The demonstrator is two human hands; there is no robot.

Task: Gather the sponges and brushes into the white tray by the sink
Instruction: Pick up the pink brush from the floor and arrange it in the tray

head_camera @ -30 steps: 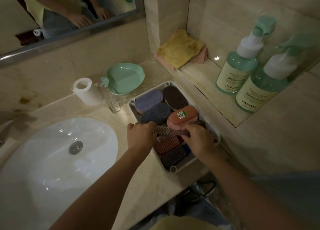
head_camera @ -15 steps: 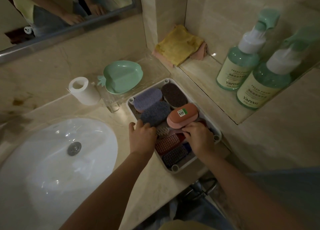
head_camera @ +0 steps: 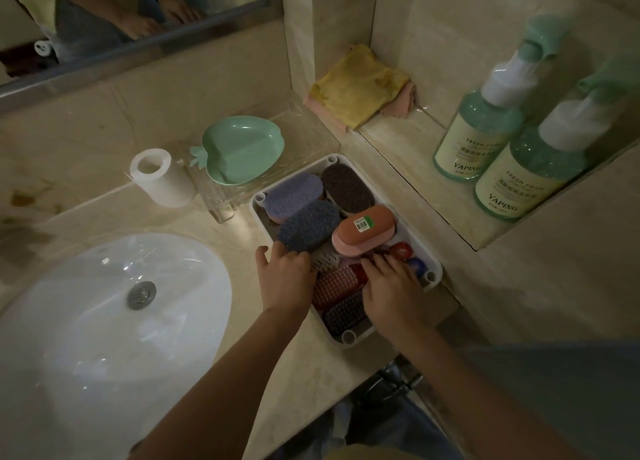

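Note:
The white tray [head_camera: 347, 339] sits on the counter right of the sink [head_camera: 104, 321]. Its far half holds a purple sponge [head_camera: 294, 192], a dark brown sponge [head_camera: 346, 185], a blue-grey sponge [head_camera: 308, 229] and an orange-pink sponge [head_camera: 363, 231]. The near half holds a pale brush [head_camera: 325, 260], a red brush [head_camera: 336, 284] and a dark blue brush [head_camera: 344, 312]. My left hand [head_camera: 284, 276] grips the bristle end of the pale brush at the tray's left rim. My right hand [head_camera: 391, 286] holds its handle end, hiding parts of the brushes.
A green leaf-shaped dish [head_camera: 242, 149] rests on a clear stand behind the tray, beside a white roll [head_camera: 159, 177]. Folded yellow and pink cloths [head_camera: 360, 85] and two green foam bottles [head_camera: 481, 130] [head_camera: 540, 175] stand on the ledge at right. The counter edge runs just below the tray.
Both hands have lowered the pale brush from above the tray down among the other brushes. The sponges have not moved.

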